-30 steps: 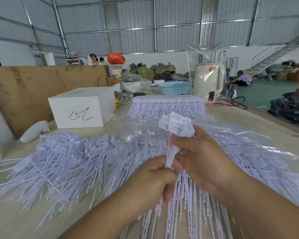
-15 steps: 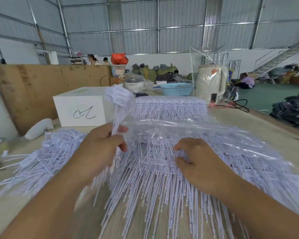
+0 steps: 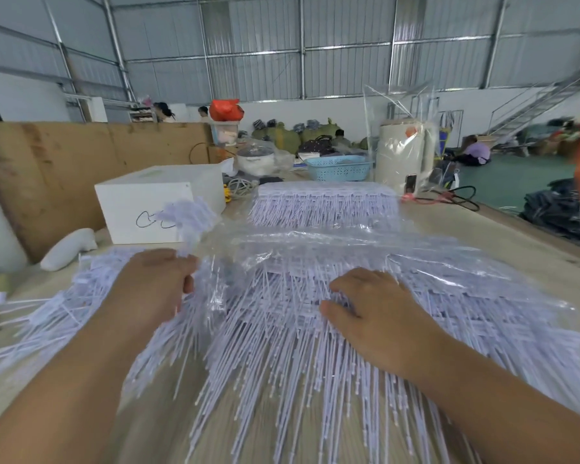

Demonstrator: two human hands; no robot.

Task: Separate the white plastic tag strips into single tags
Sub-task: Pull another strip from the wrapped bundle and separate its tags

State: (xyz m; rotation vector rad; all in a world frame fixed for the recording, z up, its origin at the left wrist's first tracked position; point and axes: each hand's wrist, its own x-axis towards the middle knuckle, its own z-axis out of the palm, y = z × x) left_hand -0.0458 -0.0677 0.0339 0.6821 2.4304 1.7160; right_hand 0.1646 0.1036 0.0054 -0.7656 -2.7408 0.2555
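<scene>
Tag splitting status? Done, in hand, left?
Done: loose tags heaped at left. In hand: left hand grips a blurred tag bundle; right hand rests on the bagged strips. Left: that bag and the far stack.

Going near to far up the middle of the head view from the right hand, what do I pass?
Right hand → clear plastic sheet over the tags → neat tag stack → blue basket → green bundles at the back wall.

table [image 3: 503,242] | tag strips [image 3: 282,346] | white box [image 3: 154,209] | blue basket [image 3: 339,167]
</scene>
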